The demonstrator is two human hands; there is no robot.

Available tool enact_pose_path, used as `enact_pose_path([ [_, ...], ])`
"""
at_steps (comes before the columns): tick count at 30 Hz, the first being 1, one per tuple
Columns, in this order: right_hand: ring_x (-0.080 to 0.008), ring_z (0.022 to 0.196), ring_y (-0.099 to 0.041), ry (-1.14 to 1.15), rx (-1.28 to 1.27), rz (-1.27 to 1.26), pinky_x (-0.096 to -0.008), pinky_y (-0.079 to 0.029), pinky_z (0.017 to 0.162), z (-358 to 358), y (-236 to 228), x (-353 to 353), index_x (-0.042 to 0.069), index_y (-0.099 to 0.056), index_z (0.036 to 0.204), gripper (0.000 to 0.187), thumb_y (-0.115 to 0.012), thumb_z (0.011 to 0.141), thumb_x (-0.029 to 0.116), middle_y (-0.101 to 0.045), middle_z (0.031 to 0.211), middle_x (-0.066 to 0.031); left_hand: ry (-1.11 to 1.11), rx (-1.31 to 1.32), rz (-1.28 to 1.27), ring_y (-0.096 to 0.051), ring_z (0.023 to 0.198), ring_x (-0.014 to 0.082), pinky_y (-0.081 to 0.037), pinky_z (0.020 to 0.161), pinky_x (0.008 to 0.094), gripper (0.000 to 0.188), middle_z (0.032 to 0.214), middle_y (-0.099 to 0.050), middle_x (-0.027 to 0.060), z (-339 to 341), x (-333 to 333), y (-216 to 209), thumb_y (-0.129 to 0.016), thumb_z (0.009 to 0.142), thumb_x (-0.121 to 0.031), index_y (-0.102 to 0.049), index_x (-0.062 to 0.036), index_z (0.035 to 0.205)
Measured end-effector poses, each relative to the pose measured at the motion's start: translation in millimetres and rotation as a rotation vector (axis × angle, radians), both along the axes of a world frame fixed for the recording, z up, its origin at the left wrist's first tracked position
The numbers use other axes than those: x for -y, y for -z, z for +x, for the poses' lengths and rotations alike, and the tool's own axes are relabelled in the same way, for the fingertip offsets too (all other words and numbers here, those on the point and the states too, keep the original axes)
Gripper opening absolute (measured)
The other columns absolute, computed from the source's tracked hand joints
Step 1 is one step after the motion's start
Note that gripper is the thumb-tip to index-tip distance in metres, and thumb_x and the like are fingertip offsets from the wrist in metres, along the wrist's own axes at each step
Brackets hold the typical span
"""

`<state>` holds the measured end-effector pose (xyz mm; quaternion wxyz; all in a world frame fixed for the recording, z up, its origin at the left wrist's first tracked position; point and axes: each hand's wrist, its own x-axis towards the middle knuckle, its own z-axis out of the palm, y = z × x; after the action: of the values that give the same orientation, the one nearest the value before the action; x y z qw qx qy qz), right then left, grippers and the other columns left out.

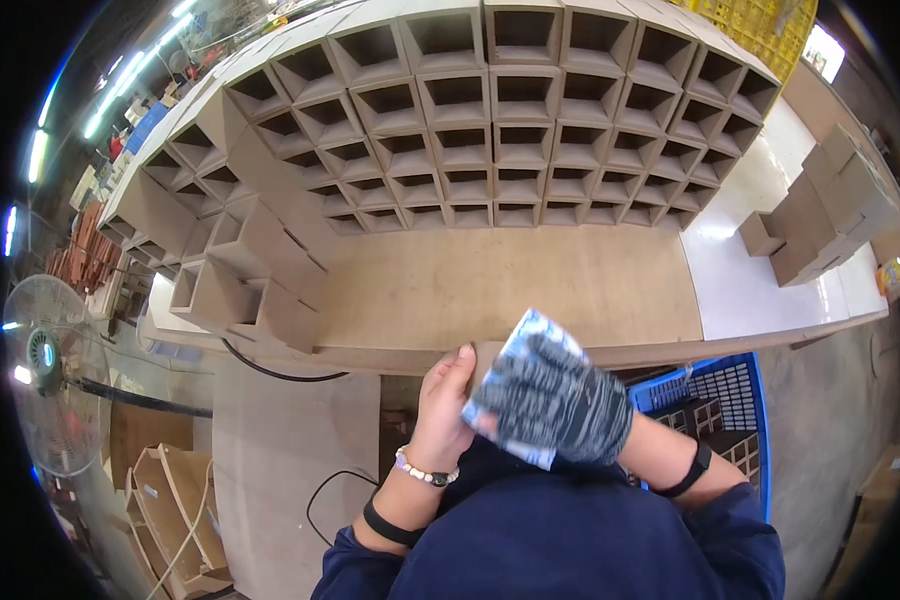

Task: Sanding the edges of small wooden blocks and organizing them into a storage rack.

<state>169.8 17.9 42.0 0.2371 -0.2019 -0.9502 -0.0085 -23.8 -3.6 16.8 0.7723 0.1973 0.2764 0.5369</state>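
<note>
My bare left hand (445,405), with a beaded bracelet at the wrist, is closed around the edge of a brown board-like piece (485,362). Most of that piece is hidden under my right hand. On my right hand (560,405) is a grey knitted glove. Its fingers press a blue-and-white patterned sheet (525,335) against the brown piece. Both hands are together in front of my chest, at the near edge of the wooden table (510,285). The gloved hand looks slightly smeared by motion.
Stacked brown open-ended square boxes (470,145) form a wall along the table's far side, with more boxes (250,260) at the left. Another stack (820,215) stands on the right. A blue crate (760,430) holds similar boxes below. A fan (50,360) stands at the left.
</note>
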Motion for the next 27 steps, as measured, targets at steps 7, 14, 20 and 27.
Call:
enact_pose_path([
  [7,-0.0281,0.111,-0.054,0.283,-0.002,0.034,-0.0483,-0.034,0.103,16.7,-0.2,-46.8,0.015,-0.06,0.112,0.036,-0.059,0.078,0.022,-0.059,0.115,-0.0078,-0.184,-0.21,-0.001,-0.063,0.082,0.0136,-0.048,0.078,0.0276,0.03,0.092,-0.067,0.0078,21.7,7.2,-4.8,-0.045,0.098,-0.024,-0.061,0.0022,0.098],
  [14,-0.0268,0.12,-0.05,0.119,-0.031,0.037,-0.0494,-0.028,0.108,2.0,5.9,-7.7,0.018,-0.057,0.12,0.039,-0.049,0.083,0.025,-0.053,0.128,-0.0071,-0.068,-0.079,0.006,-0.063,0.082,0.0147,-0.049,0.077,0.0287,0.031,0.091,-0.067,0.0091,4.3,4.3,6.2,-0.045,0.098,-0.026,-0.06,0.0016,0.099],
  [20,-0.032,0.114,-0.052,0.376,-0.149,-0.085,-0.0479,-0.034,0.102,22.3,16.3,-52.3,0.008,-0.053,0.124,0.047,-0.056,0.078,0.015,-0.053,0.126,-0.0149,-0.232,-0.181,0.02,-0.063,0.088,0.0165,-0.049,0.081,0.0301,0.033,0.098,-0.066,0.0098,18.0,7.5,-8.5,-0.044,0.098,-0.027,-0.06,0.0023,0.102],
  [27,-0.0324,0.117,-0.05,0.121,-0.242,-0.236,-0.0467,-0.034,0.103,-8.9,-1.2,-5.5,0.004,-0.044,0.131,0.052,-0.054,0.081,0.013,-0.052,0.125,-0.0177,-0.267,-0.184,0.037,-0.063,0.092,0.0199,-0.049,0.083,0.0324,0.037,0.102,-0.065,0.0119,15.4,3.7,-3.2,-0.043,0.098,-0.029,-0.058,0.0041,0.106],
])
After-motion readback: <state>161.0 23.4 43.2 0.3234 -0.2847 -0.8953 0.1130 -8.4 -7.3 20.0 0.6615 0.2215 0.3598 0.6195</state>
